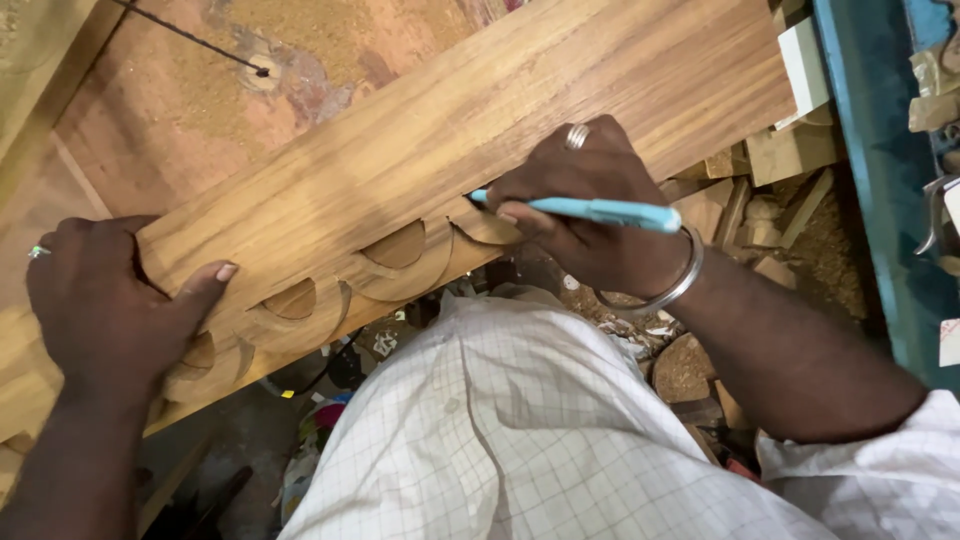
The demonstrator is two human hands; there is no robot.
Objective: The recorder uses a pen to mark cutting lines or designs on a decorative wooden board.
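A long brown wooden board lies diagonally across the workbench, its near edge carved with several scalloped, semicircular cut-outs. My right hand grips a light blue pen with its tip against the board just above one scallop; a ring and a metal bangle are on that hand. My left hand lies flat on the board's left end, thumb pressed on the top face near the scallops, a ring on one finger.
A sawdust-covered bench top with a dark line and a hole lies beyond the board. Wood offcuts pile at the right beside a blue-painted edge. Scraps and debris litter the floor below.
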